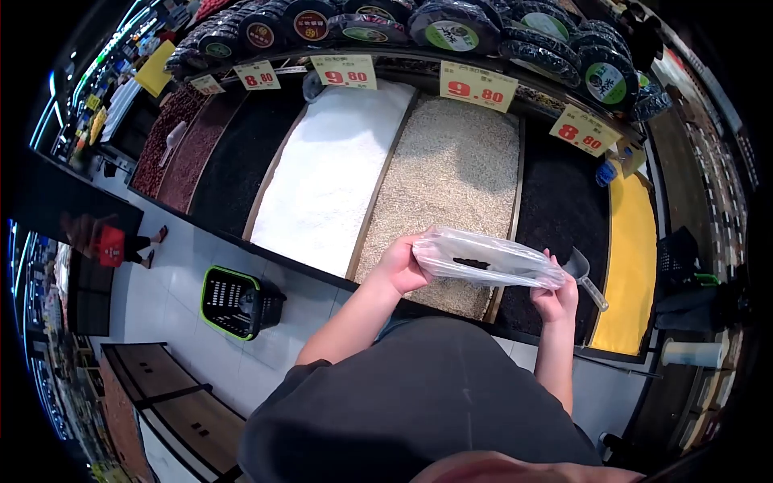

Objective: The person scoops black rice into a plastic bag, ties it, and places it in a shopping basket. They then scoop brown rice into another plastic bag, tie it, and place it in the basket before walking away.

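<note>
A clear plastic bag [507, 253] is stretched sideways between my two hands, over the front part of the bins. Inside it shows a small dark patch, like a few black grains. My left hand [405, 264] grips the bag's left end, fingers closed around the film. At the other end, my right hand [557, 294] pinches the bag's edge. Just right of that hand, a clear scoop [580, 264] lies in the bin of black grain [564, 193], its handle pointing toward me. Beneath the bag is the bin of pale beige grain [455, 161].
To the left are bins of white grain or flour [334, 161], black grain [250, 145] and red beans [165, 133]; yellow grain [632, 258] is at right. Price signs [479, 86] and wrapped round packs [451, 34] line the back. A shopping basket [233, 304] stands on the floor. A person [117, 241] is far left.
</note>
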### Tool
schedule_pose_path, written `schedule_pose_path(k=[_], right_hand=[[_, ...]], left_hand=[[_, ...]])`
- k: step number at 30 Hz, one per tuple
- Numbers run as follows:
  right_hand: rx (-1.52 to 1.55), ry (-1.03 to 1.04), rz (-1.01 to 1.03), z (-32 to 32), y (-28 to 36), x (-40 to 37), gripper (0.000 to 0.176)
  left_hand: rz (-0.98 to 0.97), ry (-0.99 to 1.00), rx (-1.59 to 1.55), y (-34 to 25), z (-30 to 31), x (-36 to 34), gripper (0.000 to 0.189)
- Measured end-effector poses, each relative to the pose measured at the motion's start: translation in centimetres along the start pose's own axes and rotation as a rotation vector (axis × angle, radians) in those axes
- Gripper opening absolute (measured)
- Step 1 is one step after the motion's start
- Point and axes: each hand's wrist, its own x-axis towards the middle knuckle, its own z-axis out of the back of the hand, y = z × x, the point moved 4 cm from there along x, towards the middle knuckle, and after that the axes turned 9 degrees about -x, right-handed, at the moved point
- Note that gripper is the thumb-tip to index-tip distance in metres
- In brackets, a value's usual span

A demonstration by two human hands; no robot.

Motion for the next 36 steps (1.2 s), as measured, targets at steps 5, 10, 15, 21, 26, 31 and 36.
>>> schedule_pose_path(k=[5,10,15,21,26,31,36], right_hand=[[-0.439,-0.201,0.263,-3.7,-0.3,-1.3,0.018],[-1.041,-0.105,0.359,-5.5,-0.9,-2.1,0.038],[-1.849,-0.407,0.624,-6.7,-1.7,-2.0,0.042],[-1.824,-0.454,0.696,-5.0,-1.1,-1.5,0.022],[-1.546,-0.427,0.545,-5.5,-1.1,-2.1,0.005],[-1.405,-0.342,0.577,-4.8,-1.0,-1.6,0.004],[-1.336,-0.334,0.568,-5.6,-1.2,-1.8,0.004]], left_hand=[[-0.078,0.037,0.255,-1.1,-0.3,-0.6,0.019],[-0.317,0.06,0.847,-0.6,-2.3,-1.8,0.032],[-0.533,-0.078,1.562,0.5,-2.5,-1.4,0.04],[-0.863,-0.19,1.792,0.8,-2.8,-1.9,0.027],[-0.858,-0.26,1.823,0.4,-3.3,-2.7,0.029],[-0.732,-0.362,1.723,-0.4,-2.6,-2.4,0.029],[-1.088,-0.327,1.86,-0.5,-2.7,-3.4,0.031]])
